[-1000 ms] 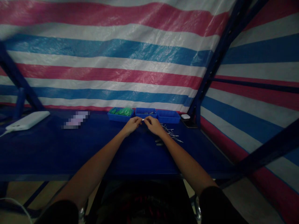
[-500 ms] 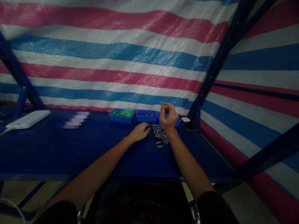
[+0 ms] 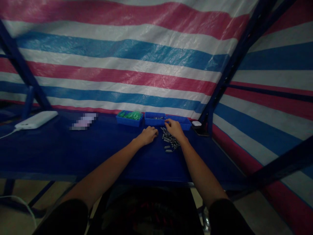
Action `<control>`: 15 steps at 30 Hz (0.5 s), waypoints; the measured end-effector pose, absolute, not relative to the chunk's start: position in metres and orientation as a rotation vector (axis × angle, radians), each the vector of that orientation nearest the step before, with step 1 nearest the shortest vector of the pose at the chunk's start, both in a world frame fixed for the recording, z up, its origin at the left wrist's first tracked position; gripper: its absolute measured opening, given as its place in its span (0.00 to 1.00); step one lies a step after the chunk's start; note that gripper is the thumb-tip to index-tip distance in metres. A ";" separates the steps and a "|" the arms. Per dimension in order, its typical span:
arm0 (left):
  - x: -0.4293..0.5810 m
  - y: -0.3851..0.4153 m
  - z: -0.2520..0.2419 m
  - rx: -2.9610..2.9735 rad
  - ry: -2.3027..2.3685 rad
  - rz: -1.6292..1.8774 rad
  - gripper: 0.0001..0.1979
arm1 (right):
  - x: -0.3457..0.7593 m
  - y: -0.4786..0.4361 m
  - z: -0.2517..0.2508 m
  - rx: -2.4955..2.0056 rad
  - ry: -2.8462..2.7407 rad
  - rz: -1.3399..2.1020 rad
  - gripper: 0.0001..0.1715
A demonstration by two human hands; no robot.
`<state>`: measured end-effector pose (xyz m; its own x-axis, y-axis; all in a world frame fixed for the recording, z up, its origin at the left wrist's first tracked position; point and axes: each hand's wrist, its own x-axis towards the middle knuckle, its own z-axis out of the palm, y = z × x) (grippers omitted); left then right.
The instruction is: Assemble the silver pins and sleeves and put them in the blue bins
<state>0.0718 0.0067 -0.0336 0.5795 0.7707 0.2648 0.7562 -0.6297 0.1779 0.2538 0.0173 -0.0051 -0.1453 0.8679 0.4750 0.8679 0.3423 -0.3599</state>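
Note:
A heap of small metallic cylindrical parts (image 3: 168,140) lies on the blue table. Just left of it, my left hand (image 3: 148,135) rests low over the tabletop, its fingers curled; I cannot make out what is in them. My right hand (image 3: 174,129) is over the heap's far side, in front of the blue bins. Its thumb and fingers are bent together, and anything between them is hidden. Small metal pieces lie in the middle blue bin (image 3: 155,122), beyond my right fingertips. The right blue bin (image 3: 184,124) is partly behind that hand.
A left blue bin (image 3: 129,121) holds green pieces. A white earbud-like case (image 3: 196,123) and a dark phone-like slab (image 3: 201,131) lie at right. A white power bank (image 3: 36,120) with a cable is at far left, near a blurred-out flat item (image 3: 84,121). Striped sheeting hangs behind.
My right hand has come down from above the bins toward the heap. The grey metal cylinder seen in its fingers is no longer visible. My left hand stays beside the heap; the view shifted slightly.

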 end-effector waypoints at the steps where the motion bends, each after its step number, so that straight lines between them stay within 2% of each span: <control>1: 0.070 0.006 -0.034 2.736 1.332 0.501 0.09 | 0.248 0.017 -0.006 -1.476 -2.014 0.013 0.16; 9: 0.054 0.015 -0.031 2.588 1.424 0.643 0.16 | 0.217 0.005 -0.008 -1.303 -2.177 0.127 0.15; 15: 0.043 0.020 -0.028 2.471 1.431 0.658 0.06 | 0.216 0.006 -0.013 -1.314 -2.212 0.176 0.14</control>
